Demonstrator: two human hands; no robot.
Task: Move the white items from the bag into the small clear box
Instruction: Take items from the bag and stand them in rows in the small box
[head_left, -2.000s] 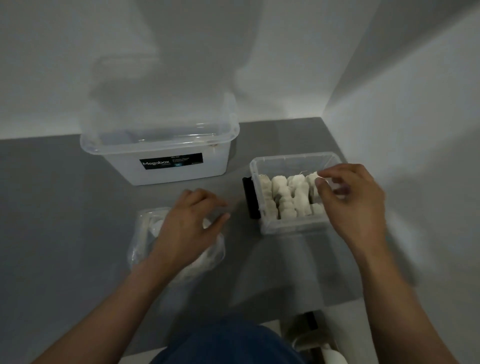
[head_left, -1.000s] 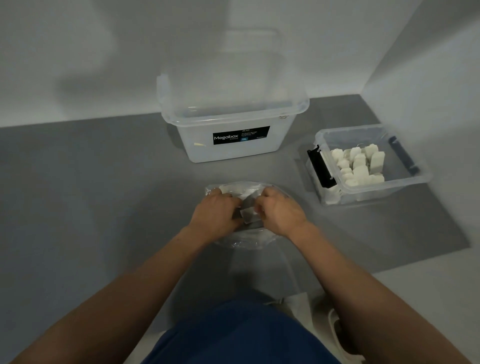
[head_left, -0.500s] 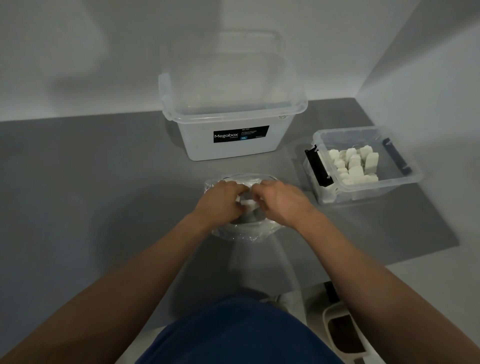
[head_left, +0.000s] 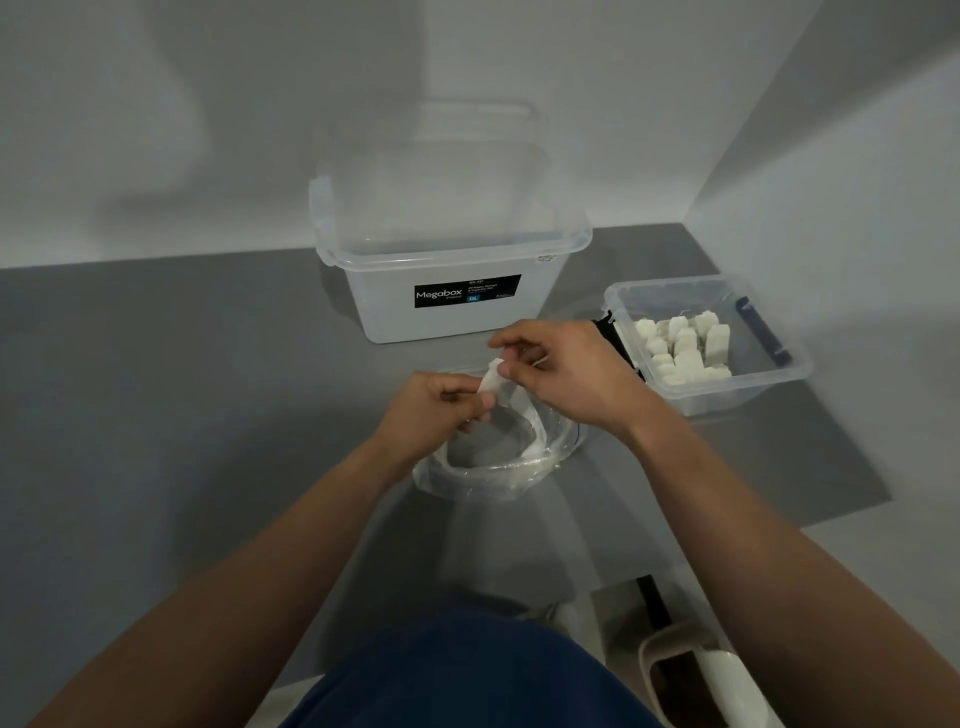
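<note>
Your left hand (head_left: 441, 402) and right hand (head_left: 571, 374) have lifted out of the plastic bag (head_left: 498, 470) and together pinch one white item (head_left: 491, 385), possibly a tea bag, just above it. It's ready for the small clear box (head_left: 774, 387) beyond your right hand, already part-filled.

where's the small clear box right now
In the head view the small clear box sits on the right of the grey table, close to the right wall, to the right of the Megabox bin and the bag.
</note>
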